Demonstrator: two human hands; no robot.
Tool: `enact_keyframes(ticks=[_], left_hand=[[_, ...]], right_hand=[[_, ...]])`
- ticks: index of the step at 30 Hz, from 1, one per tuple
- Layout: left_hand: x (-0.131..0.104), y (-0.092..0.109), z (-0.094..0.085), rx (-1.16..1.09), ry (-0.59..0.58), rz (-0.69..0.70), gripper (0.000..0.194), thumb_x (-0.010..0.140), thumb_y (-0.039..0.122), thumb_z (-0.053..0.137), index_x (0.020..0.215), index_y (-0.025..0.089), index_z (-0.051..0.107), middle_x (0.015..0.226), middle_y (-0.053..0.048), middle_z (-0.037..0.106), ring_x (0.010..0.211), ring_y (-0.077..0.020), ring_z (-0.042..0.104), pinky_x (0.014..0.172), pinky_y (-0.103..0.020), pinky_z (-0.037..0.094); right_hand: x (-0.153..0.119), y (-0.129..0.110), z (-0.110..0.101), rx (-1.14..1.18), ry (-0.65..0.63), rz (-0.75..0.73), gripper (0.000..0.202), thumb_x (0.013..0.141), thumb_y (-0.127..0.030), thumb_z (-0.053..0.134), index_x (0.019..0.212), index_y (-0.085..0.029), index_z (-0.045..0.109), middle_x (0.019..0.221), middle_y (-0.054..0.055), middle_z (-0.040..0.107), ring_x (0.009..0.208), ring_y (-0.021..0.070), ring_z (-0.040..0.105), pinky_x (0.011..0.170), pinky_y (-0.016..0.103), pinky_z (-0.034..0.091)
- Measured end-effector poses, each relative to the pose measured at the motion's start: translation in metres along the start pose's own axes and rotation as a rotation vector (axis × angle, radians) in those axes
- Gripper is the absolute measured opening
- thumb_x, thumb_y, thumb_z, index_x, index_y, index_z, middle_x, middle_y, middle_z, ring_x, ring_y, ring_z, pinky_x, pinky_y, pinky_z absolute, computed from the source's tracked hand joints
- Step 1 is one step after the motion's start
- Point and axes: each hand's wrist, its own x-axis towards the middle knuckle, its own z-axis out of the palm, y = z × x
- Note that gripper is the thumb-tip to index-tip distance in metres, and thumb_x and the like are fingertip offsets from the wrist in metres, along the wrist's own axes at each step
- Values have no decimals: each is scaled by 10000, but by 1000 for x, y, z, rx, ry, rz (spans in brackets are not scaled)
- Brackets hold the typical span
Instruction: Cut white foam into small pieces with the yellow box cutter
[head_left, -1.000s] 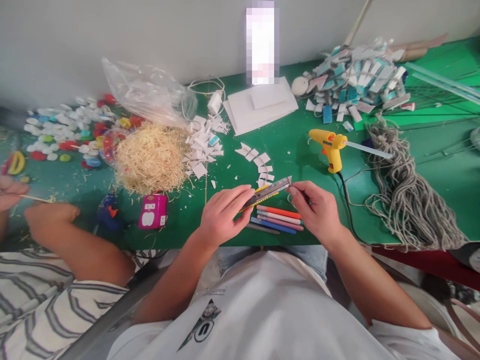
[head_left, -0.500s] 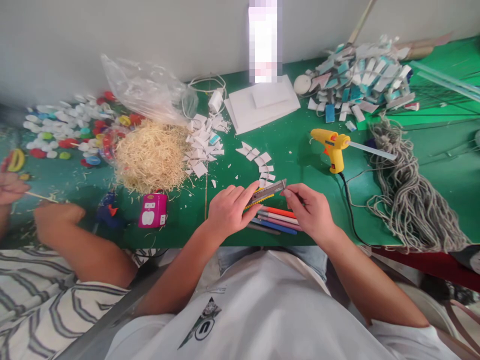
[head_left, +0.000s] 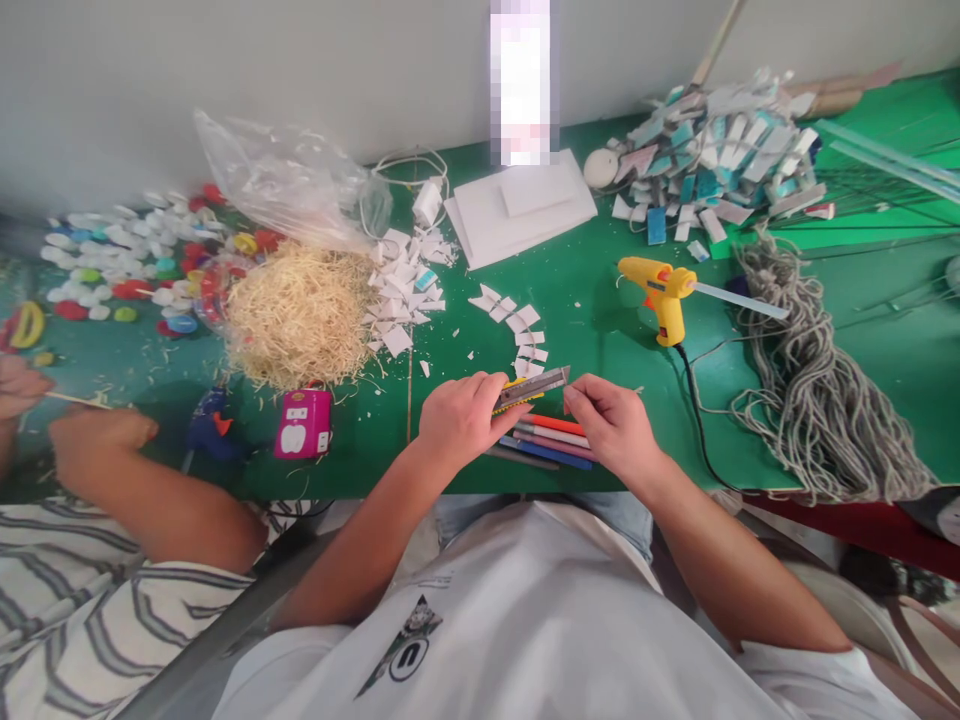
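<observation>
My left hand [head_left: 463, 418] is wrapped round a utility knife [head_left: 534, 388] with a grey metal body and yellow edges, its tip pointing right. My right hand [head_left: 616, 420] is closed in a pinch just beside that tip. Whatever its fingertips hold, if anything, is too small to make out. Below both hands lie several pens [head_left: 551, 437] in orange, pink and blue, partly covered by my fingers. Just beyond the knife, cut white pieces [head_left: 523, 319] form a curved row on the green table [head_left: 577, 300].
A yellow glue gun [head_left: 660, 290] and grey yarn [head_left: 832, 390] lie right. White boards [head_left: 525, 210] are behind, with a heap of scraps [head_left: 720, 150] at back right. Left are wood shavings [head_left: 300, 315], a pink box [head_left: 304, 424], bottle caps [head_left: 124, 260] and a co-worker's hand [head_left: 105, 425].
My right hand has dropped slightly toward me beside the knife tip. The knife stays in my left hand, and the whole view has shifted a little.
</observation>
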Motion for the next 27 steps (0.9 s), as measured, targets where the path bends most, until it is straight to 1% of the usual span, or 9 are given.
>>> enact_keyframes(ticks=[3,8,10,12,14,17,20,24,27], left_hand=[[1,1,1,40,29,3,507,1063,541,407,801,175,641,613,-33,638,549,-164,616,505,-293,344],[-2,1,-2,89,55,-7,547,1041,584,407,731,189,624,568,-33,603,509,-163,563,498,-298,291],[-4,-11,-8,98,37,-145,528,1032,580,421,720,198,610,552,-25,586,479,-165,529,484,-298,244],[-7,-30,-14,142,30,-418,477,1023,543,451,719,203,591,547,-16,573,450,-162,489,483,-289,211],[-9,-49,-18,173,6,-532,441,996,550,493,734,205,575,594,-34,596,506,-186,534,511,-287,236],[-11,-65,-12,155,-102,-518,387,962,559,551,812,206,605,655,-50,617,592,-231,602,528,-293,267],[-9,-68,0,140,-173,-507,327,975,505,562,900,199,650,809,-88,672,709,-263,654,552,-303,326],[-9,-72,13,156,-169,-474,303,974,458,585,1033,190,713,922,-129,674,851,-306,667,652,-344,434],[-12,-82,18,168,-134,-442,299,956,435,611,1085,195,734,926,-140,673,878,-331,653,749,-407,483]], right_hand=[[0,0,-1,14,-5,4,341,892,-387,512,597,-244,420,514,-48,408,512,106,364,486,247,303],[-5,-6,-5,74,-5,-21,362,870,-387,543,572,-243,395,513,-54,374,500,97,324,473,248,296],[-9,-6,-10,102,15,-21,354,843,-360,578,557,-237,412,509,-55,380,494,92,329,471,246,296],[-12,-3,-16,136,67,-11,336,818,-353,599,547,-234,439,507,-51,405,491,91,353,472,245,303],[-13,2,-22,176,141,11,322,822,-366,590,555,-234,468,495,-53,408,474,89,346,454,243,290],[-9,9,-26,244,227,42,348,825,-399,616,552,-237,472,474,-60,395,447,83,331,420,235,263],[-4,10,-25,318,278,63,357,850,-454,633,594,-241,504,451,-74,389,398,81,329,376,226,250],[-2,8,-23,401,332,65,387,845,-556,655,641,-240,562,457,-60,464,394,96,418,366,222,316],[-5,6,-23,467,331,81,385,804,-561,727,641,-233,606,473,-50,511,411,102,467,376,224,365]])
